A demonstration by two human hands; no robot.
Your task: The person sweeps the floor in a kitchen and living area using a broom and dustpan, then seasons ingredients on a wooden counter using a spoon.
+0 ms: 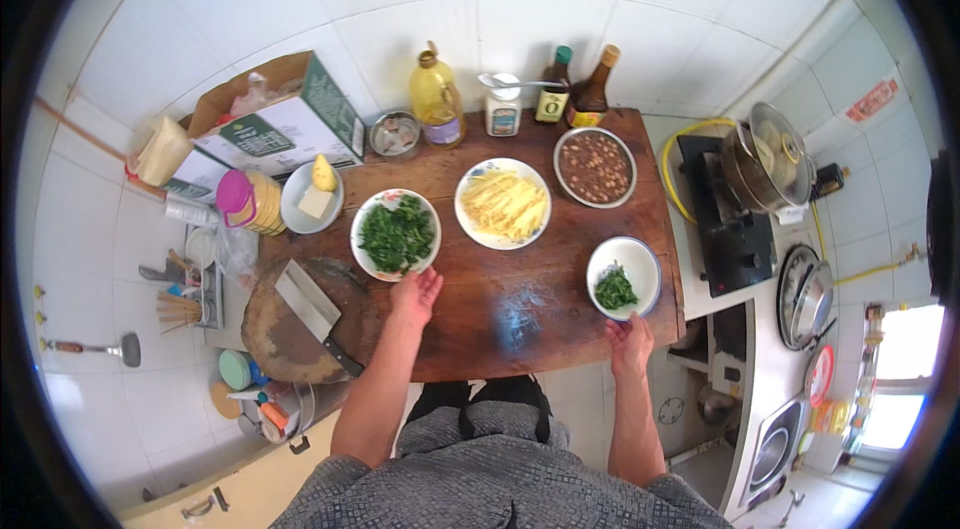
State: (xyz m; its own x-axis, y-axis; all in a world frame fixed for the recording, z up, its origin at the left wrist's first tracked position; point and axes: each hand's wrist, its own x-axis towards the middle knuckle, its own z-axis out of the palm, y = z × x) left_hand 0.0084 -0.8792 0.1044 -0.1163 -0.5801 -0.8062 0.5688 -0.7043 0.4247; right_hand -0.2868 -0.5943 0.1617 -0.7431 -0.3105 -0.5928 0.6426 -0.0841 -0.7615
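Observation:
My left hand [415,296] is at the near rim of a white dish [360,253] of chopped leafy greens [397,233]; whether it grips the rim is unclear. At the right, my right hand [630,340] holds the near edge of a blue-rimmed white bowl [628,256], thumb at the rim. A smaller heap of chopped greens [616,289] lies in that bowl. Between them, farther back, stands a patterned plate [501,241] of pale yellow shreds [506,203]. Behind the bowl is a metal bowl [558,180] of beans in dark liquid [596,167].
Left of me a cleaver [309,300] lies on a round wooden chopping board [274,334]. A bowl [294,220] holds ginger and a white block. An oil bottle [437,98], a spoon-topped jar [502,109] and dark sauce bottles [592,90] line the wall. A lidded pot [750,169] sits on the stove [727,244].

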